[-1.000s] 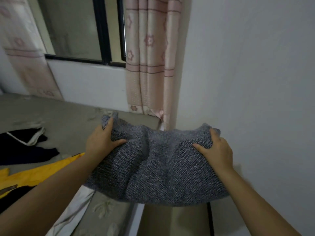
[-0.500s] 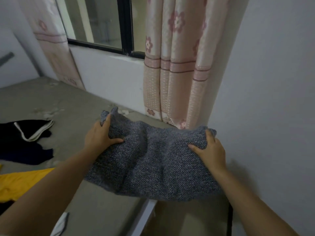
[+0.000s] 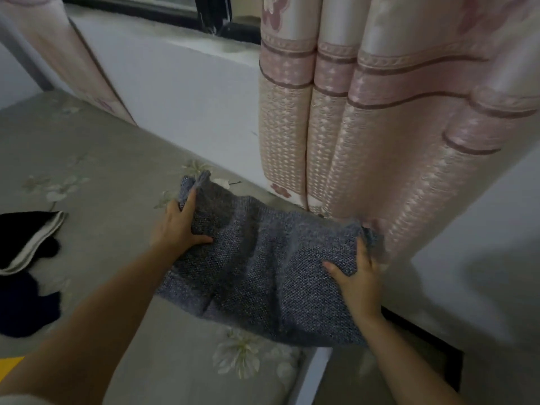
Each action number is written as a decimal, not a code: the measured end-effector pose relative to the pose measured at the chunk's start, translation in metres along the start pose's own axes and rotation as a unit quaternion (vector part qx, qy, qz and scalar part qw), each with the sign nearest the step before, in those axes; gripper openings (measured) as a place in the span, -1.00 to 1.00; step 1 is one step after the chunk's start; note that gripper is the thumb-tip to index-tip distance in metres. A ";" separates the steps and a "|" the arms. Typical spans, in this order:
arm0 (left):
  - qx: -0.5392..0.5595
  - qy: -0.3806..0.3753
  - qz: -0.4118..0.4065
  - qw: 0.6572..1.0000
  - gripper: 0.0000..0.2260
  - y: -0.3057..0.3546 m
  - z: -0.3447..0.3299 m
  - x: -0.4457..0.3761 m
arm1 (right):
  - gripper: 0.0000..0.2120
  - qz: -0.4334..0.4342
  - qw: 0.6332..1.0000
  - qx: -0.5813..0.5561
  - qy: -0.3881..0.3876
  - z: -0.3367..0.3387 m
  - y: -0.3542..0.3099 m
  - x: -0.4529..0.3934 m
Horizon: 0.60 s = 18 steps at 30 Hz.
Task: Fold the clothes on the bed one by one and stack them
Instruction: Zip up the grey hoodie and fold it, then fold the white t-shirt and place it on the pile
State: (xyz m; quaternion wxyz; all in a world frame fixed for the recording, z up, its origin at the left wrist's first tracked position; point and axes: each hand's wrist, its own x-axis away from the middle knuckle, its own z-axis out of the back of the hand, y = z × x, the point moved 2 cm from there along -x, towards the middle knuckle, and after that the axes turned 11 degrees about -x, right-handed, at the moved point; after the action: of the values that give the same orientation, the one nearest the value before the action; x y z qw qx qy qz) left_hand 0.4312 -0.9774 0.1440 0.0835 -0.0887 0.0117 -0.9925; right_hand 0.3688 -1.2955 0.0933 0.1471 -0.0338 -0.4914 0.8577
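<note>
The folded grey knit lies at the bed's far right corner beside the curtain, long axis running hand to hand. Left hand and right hand each pinch an end, thumb on top; fingers underneath are hidden, and its near right edge overhangs the bed

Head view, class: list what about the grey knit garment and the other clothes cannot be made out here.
- Grey knit garment: its type; it is bunched, with the left hand and right hand covering its ends.
- Black clothes: cut off by the left edge.
- Yellow item: only a corner shows at the left edge.
- Any finished stack: outside the head view.
</note>
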 end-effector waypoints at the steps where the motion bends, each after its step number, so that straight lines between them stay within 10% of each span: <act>1: 0.006 0.005 -0.004 1.000 0.01 -0.003 -0.001 -0.029 | -0.18 -0.006 1.000 -0.012 0.020 -0.014 -0.001 -0.014; 7: -0.104 -0.015 0.012 0.994 -0.02 -0.009 -0.029 -0.172 | -0.17 -0.082 0.993 0.003 0.085 -0.089 0.033 -0.074; 12: -0.066 -0.162 -0.064 0.982 -0.26 0.019 -0.145 -0.163 | -0.24 -0.255 0.928 0.261 -0.075 -0.130 0.086 -0.089; 18: -0.009 -0.175 -0.058 0.983 -0.39 0.050 -0.207 -0.118 | -0.35 -0.137 0.922 0.346 -0.109 -0.141 0.089 -0.096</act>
State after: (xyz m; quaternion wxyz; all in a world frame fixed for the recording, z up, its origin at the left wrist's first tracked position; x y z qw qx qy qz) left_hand 0.5169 -1.0050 -0.0816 0.0261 -0.2623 0.0005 -0.9646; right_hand 0.4695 -1.2475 -0.0641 0.2111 0.1806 -0.1773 0.9441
